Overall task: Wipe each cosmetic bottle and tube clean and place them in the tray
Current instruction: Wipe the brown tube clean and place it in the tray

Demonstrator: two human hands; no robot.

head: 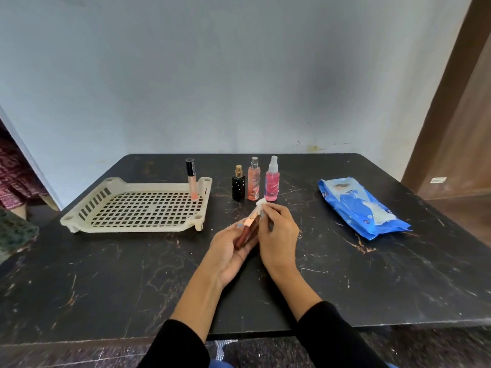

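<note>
Left hand [230, 251] cradles a reddish-brown tube [245, 233], fingers curled round its lower body, thumb up near the copper-coloured cap. The tube's long axis runs from near-left to far-right, cap end pointing away and slightly right, tilted up off the black marble-look table [372, 282]. Right hand [279, 235] pinches a small white wipe [261, 203] between thumb and fingers, pressing it at the cap end (the exact contact is partly hidden by the fingers). Just beyond the hands stand three bottles in a row: a black perfume bottle [238, 185], a peach spray bottle [253, 180] and a pink spray bottle [272, 180], all upright. Left of them sits the cream slotted tray [87, 208], one lip gloss tube [191, 179] standing upright in its far right corner. Over on the right lies a blue wipes packet [361, 208].
</note>
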